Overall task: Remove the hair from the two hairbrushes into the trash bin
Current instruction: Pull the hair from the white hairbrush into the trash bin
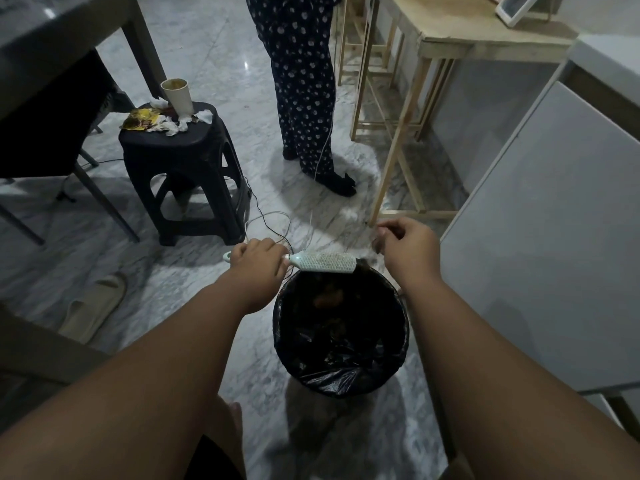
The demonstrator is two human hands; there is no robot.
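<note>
My left hand (258, 259) grips the handle of a pale green hairbrush (327, 262), held level over the far rim of the trash bin (403, 336), bristles facing up. A dark tuft of hair (363, 263) clings to the brush's right tip. My right hand (405, 244) hovers just right of that tip, fingers pinched on a small brown clump of hair (376, 243). The bin is round, lined with a black bag, with some rubbish inside. Only one hairbrush is in view.
A black plastic stool (194, 174) with a paper cup (178, 95) and crumpled tissues stands at the left. A person in spotted trousers (304, 98) stands beyond the bin. Cables (270, 223) lie on the marble floor. A wooden table (450, 39) and white cabinet (554, 237) are right, a slipper (93, 306) left.
</note>
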